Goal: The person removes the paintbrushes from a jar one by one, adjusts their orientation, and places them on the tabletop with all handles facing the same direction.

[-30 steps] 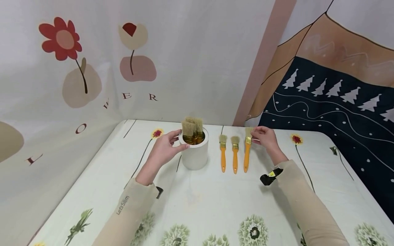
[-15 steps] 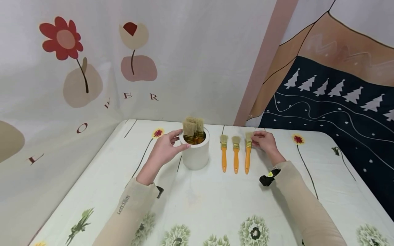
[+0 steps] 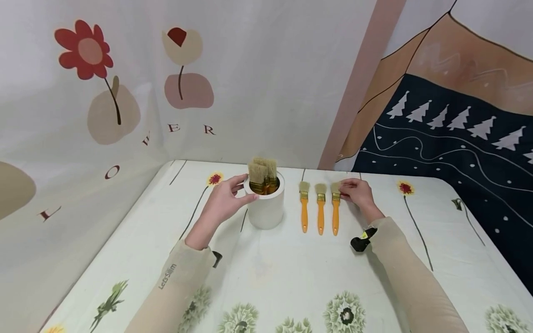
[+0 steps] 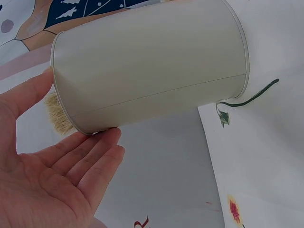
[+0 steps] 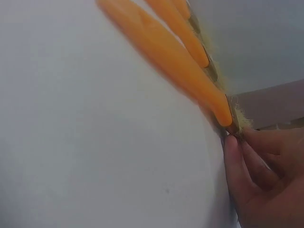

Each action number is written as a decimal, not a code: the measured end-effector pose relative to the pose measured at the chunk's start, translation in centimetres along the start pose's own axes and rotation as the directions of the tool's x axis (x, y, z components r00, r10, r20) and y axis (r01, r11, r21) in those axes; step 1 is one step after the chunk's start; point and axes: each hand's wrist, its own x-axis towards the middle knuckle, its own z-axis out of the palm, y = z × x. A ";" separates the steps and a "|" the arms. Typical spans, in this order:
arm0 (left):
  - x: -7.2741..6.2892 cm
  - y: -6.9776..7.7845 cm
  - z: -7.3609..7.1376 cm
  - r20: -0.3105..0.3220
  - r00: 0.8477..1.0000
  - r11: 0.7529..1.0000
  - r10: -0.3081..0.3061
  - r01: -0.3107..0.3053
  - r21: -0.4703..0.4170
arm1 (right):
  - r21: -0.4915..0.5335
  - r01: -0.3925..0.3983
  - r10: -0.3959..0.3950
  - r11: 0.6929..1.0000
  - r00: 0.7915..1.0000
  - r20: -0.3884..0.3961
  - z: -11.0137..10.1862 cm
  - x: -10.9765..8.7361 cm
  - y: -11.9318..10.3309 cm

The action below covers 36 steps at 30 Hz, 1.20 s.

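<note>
A white cylindrical holder (image 3: 265, 212) stands upright on the table with several paintbrushes (image 3: 263, 172) in it, bristles up. My left hand (image 3: 225, 199) rests at its left side, thumb on the near rim and the other fingers reaching behind. In the left wrist view those fingers lie nearly straight, their tips against the holder's wall. To the right, three orange-handled paintbrushes lie in a row, bristles away from me. My right hand (image 3: 359, 193) pinches the rightmost paintbrush (image 3: 335, 210) at its bristle end; in the right wrist view its handle (image 5: 171, 57) slants up left from the fingertips.
The left paintbrush (image 3: 304, 212) and the middle paintbrush (image 3: 320, 212) lie between the holder and my right hand. A flower-printed white cloth (image 3: 266, 268) covers the table, and printed hangings (image 3: 270, 83) rise behind its far edge.
My right hand has lowered the rightmost paintbrush slightly toward me, and it now lies level with the other two. My left hand stays at the holder.
</note>
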 end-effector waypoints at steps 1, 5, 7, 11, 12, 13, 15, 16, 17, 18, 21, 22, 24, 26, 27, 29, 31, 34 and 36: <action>0.0 0.0 0.0 -0.001 1.000 1.000 0.002 -0.002 0.003 | -0.008 0.006 -0.006 1.000 1.000 -0.004 0.0 0.1 0.0; 0.1 0.0 0.0 -0.004 1.000 1.000 0.003 -0.003 0.002 | -0.049 0.048 -0.049 0.998 0.999 -0.016 0.2 0.2 0.0; 0.1 0.1 0.0 -0.004 1.000 1.000 -0.001 0.001 -0.005 | -0.071 0.066 -0.068 0.995 0.997 -0.022 0.3 0.3 0.0; 0.1 0.1 0.0 -0.003 1.000 1.000 0.000 0.000 -0.005 | -0.102 0.082 -0.085 0.991 0.996 -0.024 0.4 0.3 0.1; 0.1 0.1 0.0 -0.003 1.000 1.000 0.001 -0.001 -0.004 | -0.110 0.081 -0.085 0.991 0.996 -0.025 0.4 0.3 0.1; 0.1 0.1 0.0 -0.003 1.000 1.000 0.002 -0.002 -0.002 | -0.114 0.082 -0.085 0.990 0.996 -0.025 0.4 0.3 0.1; 0.1 0.1 0.0 -0.005 1.000 1.000 0.001 -0.001 -0.001 | -0.118 0.079 -0.082 0.990 0.996 -0.023 0.4 0.3 0.1; 0.1 0.0 0.0 -0.004 1.000 1.000 0.002 -0.002 0.000 | -0.116 0.079 -0.082 0.990 0.996 -0.023 0.4 0.2 0.0; 0.1 0.0 0.0 -0.005 1.000 1.000 -0.003 0.003 -0.003 | -0.112 0.075 -0.078 0.991 0.997 -0.024 0.4 0.2 0.0; 0.1 0.0 0.0 -0.004 1.000 1.000 -0.002 0.002 0.000 | -0.107 0.072 -0.075 0.992 0.997 -0.025 0.3 0.1 0.0; 0.1 0.0 0.0 -0.002 1.000 1.000 -0.009 0.009 0.003 | -0.085 0.066 -0.069 0.994 0.997 -0.027 0.2 0.0 -0.1; 0.1 0.0 0.0 0.000 1.000 1.000 -0.011 0.011 0.003 | -0.077 0.066 -0.068 0.995 0.997 -0.029 0.1 0.0 -0.2; 0.1 0.0 0.0 0.001 1.000 1.000 -0.009 0.009 0.005 | -0.066 0.071 -0.073 0.995 0.997 -0.031 0.0 0.0 -0.3; 0.1 0.0 0.0 -0.001 1.000 1.000 -0.015 0.015 0.001 | -0.059 0.080 -0.082 0.995 0.996 -0.032 -0.2 -0.1 -0.4; 0.1 0.0 0.0 -0.001 1.000 1.000 -0.014 0.014 0.000 | -0.058 0.089 -0.091 0.994 0.995 -0.032 -0.2 -0.1 -0.4; 0.1 0.0 0.0 -0.002 1.000 1.000 -0.012 0.012 0.003 | -0.055 0.099 -0.101 0.994 0.994 -0.035 -0.4 -0.1 -0.5; 0.1 0.0 0.0 -0.003 1.000 1.000 -0.016 0.016 0.001 | -0.056 0.107 -0.109 0.993 0.993 -0.039 -0.5 -0.3 -0.7; 0.1 0.0 0.0 -0.003 1.000 1.000 -0.007 0.007 0.003 | -0.050 0.119 -0.121 0.992 0.992 -0.043 -0.6 -0.5 -1.0; 0.1 0.0 0.0 -0.006 1.000 1.000 -0.003 0.003 0.000 | -0.045 0.126 -0.128 0.991 0.991 -0.046 -0.7 -0.7 -1.3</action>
